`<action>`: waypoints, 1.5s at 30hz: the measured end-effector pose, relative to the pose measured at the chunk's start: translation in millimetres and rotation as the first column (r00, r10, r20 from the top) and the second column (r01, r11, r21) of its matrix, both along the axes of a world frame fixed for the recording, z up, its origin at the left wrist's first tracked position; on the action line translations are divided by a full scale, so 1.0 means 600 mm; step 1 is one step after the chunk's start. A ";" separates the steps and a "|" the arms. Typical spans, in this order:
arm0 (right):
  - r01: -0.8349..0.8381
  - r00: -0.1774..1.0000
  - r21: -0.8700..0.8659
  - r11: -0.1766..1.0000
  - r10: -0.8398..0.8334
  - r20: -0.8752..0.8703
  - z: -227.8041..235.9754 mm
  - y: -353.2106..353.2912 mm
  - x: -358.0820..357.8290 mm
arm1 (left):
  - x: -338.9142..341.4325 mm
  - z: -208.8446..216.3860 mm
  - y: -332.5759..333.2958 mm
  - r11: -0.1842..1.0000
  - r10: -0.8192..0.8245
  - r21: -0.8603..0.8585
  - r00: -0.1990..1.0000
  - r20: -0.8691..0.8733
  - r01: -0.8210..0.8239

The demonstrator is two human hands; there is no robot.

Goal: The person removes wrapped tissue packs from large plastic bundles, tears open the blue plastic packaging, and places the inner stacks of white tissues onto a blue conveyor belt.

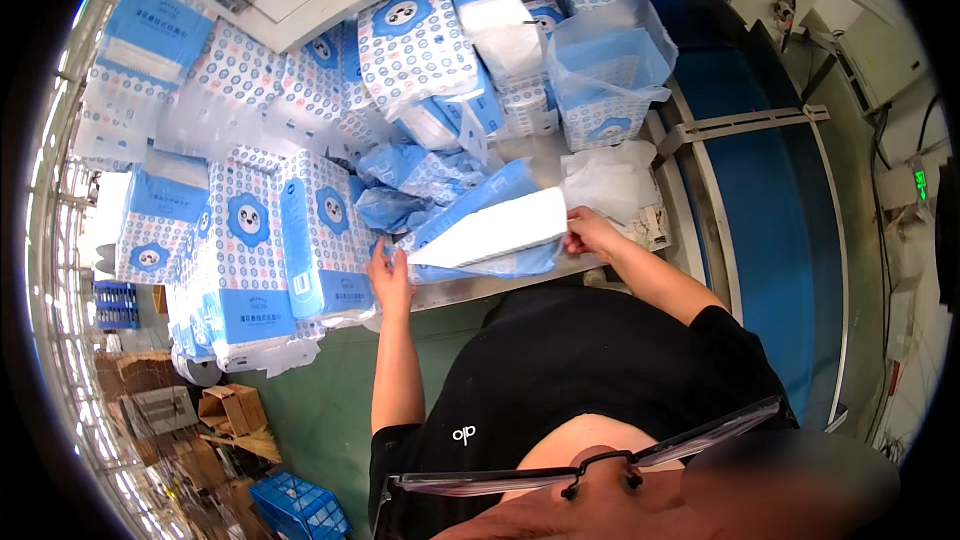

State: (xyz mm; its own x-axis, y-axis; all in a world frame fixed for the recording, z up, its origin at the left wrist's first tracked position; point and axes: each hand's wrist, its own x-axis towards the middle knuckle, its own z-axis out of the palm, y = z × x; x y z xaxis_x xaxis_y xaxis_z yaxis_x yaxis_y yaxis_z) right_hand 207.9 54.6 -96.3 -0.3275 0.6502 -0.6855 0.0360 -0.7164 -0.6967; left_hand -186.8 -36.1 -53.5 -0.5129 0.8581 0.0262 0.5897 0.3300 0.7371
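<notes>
In front of me a stack of white folded tissues lies slantwise, partly bared from an opened blue plastic wrapper. At the stack's right end, my right hand is closed on its edge; some fingertips are hidden. My left hand is at the narrow left end of the wrapper, thumb and fingers apart. Just beyond lies crumpled blue patterned film. A tall patterned tissue pack stands close to the left hand.
Many blue-and-white tissue packs are piled at the left and back. A clear bag holds a pack at the back right. Beside the metal rail runs a blue conveyor belt. Cardboard boxes and a blue crate sit on the floor.
</notes>
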 end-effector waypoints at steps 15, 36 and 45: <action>-0.302 0.823 0.489 0.818 -0.035 0.567 -0.044 -0.018 0.011 | 0.000 -0.060 -0.049 0.990 0.015 -0.137 0.925 0.381 0.041; -0.412 0.875 0.759 0.504 -0.014 0.484 -0.040 0.086 0.010 | -0.026 -0.097 -0.058 0.979 0.049 -0.167 0.660 0.749 0.117; 0.259 0.956 -0.326 0.909 -0.194 0.220 -0.001 0.180 -0.105 | 0.014 -0.056 0.009 0.856 -0.011 -0.420 0.824 0.567 0.300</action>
State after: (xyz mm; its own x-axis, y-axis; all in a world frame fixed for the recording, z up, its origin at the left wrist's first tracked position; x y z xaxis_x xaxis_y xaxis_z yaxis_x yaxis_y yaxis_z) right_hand 145.0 162.8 -96.9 -0.0504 0.4016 -0.9144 -0.0556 -0.9153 -0.3989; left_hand -178.3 -30.7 -86.9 -0.1772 0.7536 -0.6330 0.2302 0.6571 0.7178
